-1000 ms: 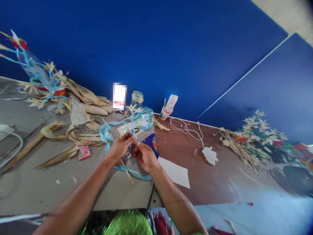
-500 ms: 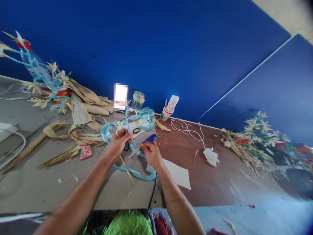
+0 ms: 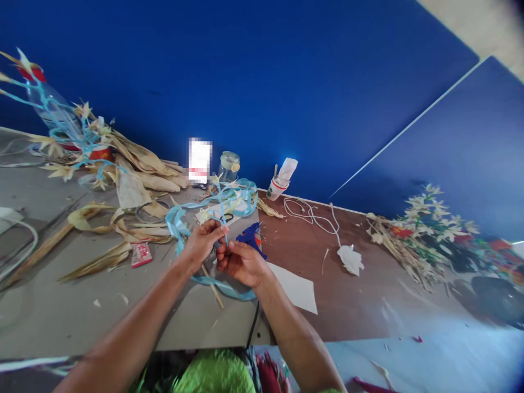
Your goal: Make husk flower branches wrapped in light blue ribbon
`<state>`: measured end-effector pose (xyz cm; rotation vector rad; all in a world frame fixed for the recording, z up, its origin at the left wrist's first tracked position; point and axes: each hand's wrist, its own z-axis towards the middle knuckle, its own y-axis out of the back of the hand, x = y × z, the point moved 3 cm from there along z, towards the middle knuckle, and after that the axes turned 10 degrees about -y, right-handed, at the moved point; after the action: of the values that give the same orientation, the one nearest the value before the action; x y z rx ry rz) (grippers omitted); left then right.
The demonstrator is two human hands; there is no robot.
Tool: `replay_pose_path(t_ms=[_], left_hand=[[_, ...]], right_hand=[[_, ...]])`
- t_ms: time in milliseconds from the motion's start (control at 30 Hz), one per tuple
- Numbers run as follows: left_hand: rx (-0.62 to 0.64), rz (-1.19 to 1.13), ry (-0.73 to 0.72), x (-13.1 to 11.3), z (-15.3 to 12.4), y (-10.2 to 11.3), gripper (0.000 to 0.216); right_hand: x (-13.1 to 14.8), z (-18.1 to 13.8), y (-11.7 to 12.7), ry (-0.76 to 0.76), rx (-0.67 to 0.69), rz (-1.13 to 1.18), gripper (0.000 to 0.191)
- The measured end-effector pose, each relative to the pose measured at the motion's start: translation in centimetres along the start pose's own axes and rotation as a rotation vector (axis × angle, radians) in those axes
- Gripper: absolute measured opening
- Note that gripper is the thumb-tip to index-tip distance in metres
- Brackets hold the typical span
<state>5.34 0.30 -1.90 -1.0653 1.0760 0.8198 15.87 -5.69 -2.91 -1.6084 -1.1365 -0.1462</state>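
My left hand (image 3: 204,244) is closed in a pinch on a thin stem wrapped in light blue ribbon (image 3: 223,210), which stands upright with pale petals near its top. Just below, my right hand (image 3: 241,263) has its thumb and fingers closed on the lower end of the same stem. Loose light blue ribbon (image 3: 175,224) loops around and behind the hands, and a strip of it curves beneath them. Behind my right hand lies a blue glue gun (image 3: 252,238). A dark ring, perhaps a scissors handle (image 3: 228,217), shows beyond the fingers.
Dried husks (image 3: 98,259) and a red packet (image 3: 141,253) lie at left. Toward the wall stand a lidded jar (image 3: 229,165) and a paper cup (image 3: 277,188). White paper (image 3: 297,289), a white cable (image 3: 311,218) and a flower bunch (image 3: 434,213) are at right.
My right hand has moved left and turned, coming up against my left hand, and now grips the stem's lower end. More of the glue gun shows. The view has shifted slightly.
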Motion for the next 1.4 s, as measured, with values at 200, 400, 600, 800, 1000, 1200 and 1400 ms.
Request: replay_pose_path(t_ms=[200, 400, 600, 800, 1000, 1200, 1400], left_hand=[[0.052, 0.102, -0.066, -0.1, 0.1, -0.5, 0.03], [0.081, 0.11, -0.076, 0.5, 0.4, -0.5, 0.03], [0.051, 0.132, -0.092, 0.2, 0.3, -0.3, 0.029], [-0.038, 0.048, -0.049, 0.1, 0.5, 0.2, 0.031], [-0.022, -0.143, -0.012, -0.1, 0.3, 0.2, 0.027], [0.025, -0.189, 0.075, -0.3, -0.4, -0.3, 0.027], [0.046, -0.111, 0.032, -0.1, -0.4, -0.5, 0.026]], right_hand=[[-0.3, 0.4, 0.4, 0.019, -0.112, -0.116, 0.028], [0.1, 0.1, 0.7, 0.288, -0.564, -0.699, 0.027], [0.7, -1.4, -0.8, 0.46, -0.818, -1.065, 0.03], [0.9, -1.5, 0.5, 0.397, -0.429, -0.553, 0.034], [0.8, -0.5, 3.0, 0.123, -0.316, 0.007, 0.04], [-0.5, -0.1, 0.5, -0.045, 0.044, 0.091, 0.026], [-0.9, 0.2, 0.0, -0.002, 0.065, 0.101, 0.016]])
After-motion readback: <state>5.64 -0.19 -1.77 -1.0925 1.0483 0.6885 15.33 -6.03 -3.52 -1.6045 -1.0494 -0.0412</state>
